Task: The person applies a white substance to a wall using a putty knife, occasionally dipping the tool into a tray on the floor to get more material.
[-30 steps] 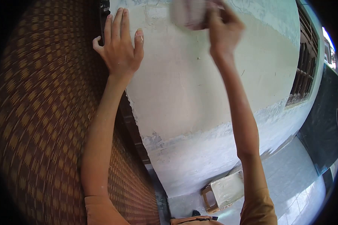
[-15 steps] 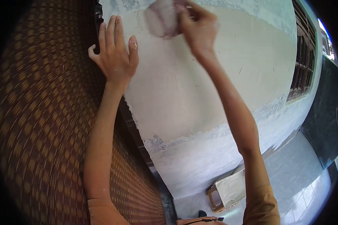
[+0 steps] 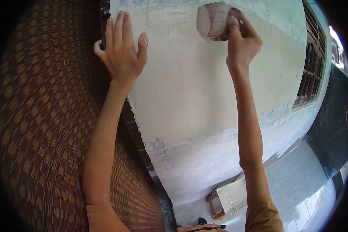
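Observation:
High on the plastered wall (image 3: 174, 89), my right hand (image 3: 243, 46) pinches a reddish-brown piece of sandpaper (image 3: 216, 23) with pale, dusty patches. The sheet lies against the wall, its left part sticking out beyond my fingers. Some of those fingers are hidden behind my hand. My left hand (image 3: 123, 54) rests with fingers spread near the wall's left edge, palm toward the plaster and holding nothing. A pale smear marks its thumb.
A brown woven panel (image 3: 46, 116) runs along the left side. Low by the wall stands a small stool (image 3: 230, 199) with a whitish top on the tiled floor (image 3: 286, 174). A barred window (image 3: 311, 62) and a dark panel (image 3: 330, 120) are at right.
My right hand has swept the sandpaper to the right across the upper wall. My left hand stays at the wall's left edge; the view has shifted slightly.

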The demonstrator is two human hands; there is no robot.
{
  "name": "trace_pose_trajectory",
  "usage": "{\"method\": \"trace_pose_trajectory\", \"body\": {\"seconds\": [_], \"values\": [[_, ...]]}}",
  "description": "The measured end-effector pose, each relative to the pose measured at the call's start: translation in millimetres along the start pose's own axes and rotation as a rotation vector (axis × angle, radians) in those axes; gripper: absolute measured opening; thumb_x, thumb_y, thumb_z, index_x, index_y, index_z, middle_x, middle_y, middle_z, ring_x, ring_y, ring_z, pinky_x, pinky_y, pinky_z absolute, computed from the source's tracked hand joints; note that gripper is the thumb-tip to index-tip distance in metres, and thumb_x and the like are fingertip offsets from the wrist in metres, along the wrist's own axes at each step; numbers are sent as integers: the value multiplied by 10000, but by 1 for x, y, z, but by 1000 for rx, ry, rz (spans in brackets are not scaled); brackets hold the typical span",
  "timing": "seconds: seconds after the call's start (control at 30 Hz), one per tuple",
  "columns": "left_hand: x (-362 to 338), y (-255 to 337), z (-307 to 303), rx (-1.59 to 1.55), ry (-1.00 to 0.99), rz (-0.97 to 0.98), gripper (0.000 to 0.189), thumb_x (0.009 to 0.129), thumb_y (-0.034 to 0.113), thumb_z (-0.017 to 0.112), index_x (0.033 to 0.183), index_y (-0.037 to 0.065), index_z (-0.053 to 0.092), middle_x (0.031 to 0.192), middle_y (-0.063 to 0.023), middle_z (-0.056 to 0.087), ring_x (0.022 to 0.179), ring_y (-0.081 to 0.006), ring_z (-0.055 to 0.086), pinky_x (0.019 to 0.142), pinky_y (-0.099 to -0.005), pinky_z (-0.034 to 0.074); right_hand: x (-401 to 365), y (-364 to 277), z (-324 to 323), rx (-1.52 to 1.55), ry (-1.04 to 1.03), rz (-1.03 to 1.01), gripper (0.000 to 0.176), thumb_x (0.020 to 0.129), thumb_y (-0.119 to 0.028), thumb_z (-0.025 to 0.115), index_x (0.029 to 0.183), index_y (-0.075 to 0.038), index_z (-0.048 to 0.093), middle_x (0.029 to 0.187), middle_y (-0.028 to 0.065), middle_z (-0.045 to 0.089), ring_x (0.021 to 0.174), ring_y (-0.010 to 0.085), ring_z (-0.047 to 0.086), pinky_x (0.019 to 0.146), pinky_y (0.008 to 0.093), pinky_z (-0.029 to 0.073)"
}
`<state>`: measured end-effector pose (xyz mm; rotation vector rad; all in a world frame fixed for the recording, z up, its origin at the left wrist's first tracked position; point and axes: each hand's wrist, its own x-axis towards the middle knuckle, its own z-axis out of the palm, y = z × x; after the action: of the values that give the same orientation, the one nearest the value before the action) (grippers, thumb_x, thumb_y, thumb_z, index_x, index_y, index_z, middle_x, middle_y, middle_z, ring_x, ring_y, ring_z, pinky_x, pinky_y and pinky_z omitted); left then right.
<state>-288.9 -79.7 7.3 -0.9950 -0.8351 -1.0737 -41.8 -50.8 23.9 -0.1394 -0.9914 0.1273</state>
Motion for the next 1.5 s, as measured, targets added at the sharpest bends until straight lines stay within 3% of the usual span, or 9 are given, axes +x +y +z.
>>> {"method": "trace_pose_trajectory", "body": {"seconds": [0.17, 0.23, 0.37, 0.57, 0.83, 0.93, 1.13, 1.37, 1.5], "values": [[2, -1, -6, -12, -30, -5, 585, 940, 433, 426, 1424, 108, 480, 1455, -32, 483, 1357, -227, 404, 967, -532, 260, -19, -17, 45, 70, -356, 232, 320, 913, -47, 636, 1208, 78, 629, 909, 121, 721, 743, 111, 641, 659, 245, 536], [2, 0, -7, -14, -43, 3, 587, 939, 434, 428, 1424, 108, 481, 1454, -33, 484, 1359, -226, 402, 970, -530, 257, -24, -10, 61, 5, -205, -59, 309, 922, -44, 621, 1209, 70, 633, 805, 96, 700, 634, 112, 606, 567, 261, 516], [0, 0, -3, -24, -34, -13, 578, 943, 395, 413, 1447, 114, 448, 1478, -29, 456, 1374, -226, 382, 979, -536, 244, 0, -24, 22, -108, 68, 83, 283, 946, -70, 583, 1188, 63, 647, 696, 60, 646, 532, 98, 539, 480, 262, 464], [2, -1, -6, -10, -45, -5, 588, 928, 419, 454, 1422, 101, 479, 1456, -36, 479, 1364, -237, 395, 967, -539, 265, -22, -20, 57, 152, -266, 172, 343, 921, -84, 623, 1227, 71, 622, 715, 42, 635, 591, 91, 536, 528, 255, 453], [-1, 1, -2, 3, -16, 5, 582, 926, 409, 467, 1415, 94, 485, 1455, -39, 480, 1363, -233, 397, 967, -543, 261, 24, 15, 1, 293, 116, 134, 317, 866, 27, 609, 1176, 83, 639, 832, 96, 697, 678, 113, 617, 599, 275, 532], [1, 0, -4, -9, -32, 7, 581, 928, 413, 467, 1415, 95, 487, 1454, -38, 482, 1362, -235, 399, 963, -541, 261, 9, 24, 19, 253, -124, 128, 340, 864, -7, 652, 1185, 101, 625, 855, 85, 699, 711, 116, 622, 636, 279, 538], [1, 0, -3, 12, -16, 2, 581, 927, 411, 472, 1417, 99, 485, 1452, -37, 484, 1360, -227, 402, 960, -534, 262, 26, 29, -19, 211, 145, 170, 332, 880, -20, 655, 1196, 79, 632, 958, 112, 697, 730, 139, 639, 631, 277, 540], [1, 0, -6, -20, -48, 0, 565, 945, 384, 440, 1439, 109, 458, 1468, -30, 467, 1369, -224, 390, 980, -534, 246, 5, 2, 19, -28, -100, 218, 308, 927, -70, 621, 1209, 54, 642, 729, 35, 646, 604, 78, 535, 536, 244, 451], [1, 1, -3, 5, -17, 1, 576, 928, 402, 467, 1423, 107, 479, 1451, -31, 483, 1358, -222, 403, 969, -522, 256, 40, 29, 2, 253, 93, 96, 300, 878, -31, 653, 1165, 56, 662, 877, 78, 707, 720, 112, 626, 644, 251, 522]]}}
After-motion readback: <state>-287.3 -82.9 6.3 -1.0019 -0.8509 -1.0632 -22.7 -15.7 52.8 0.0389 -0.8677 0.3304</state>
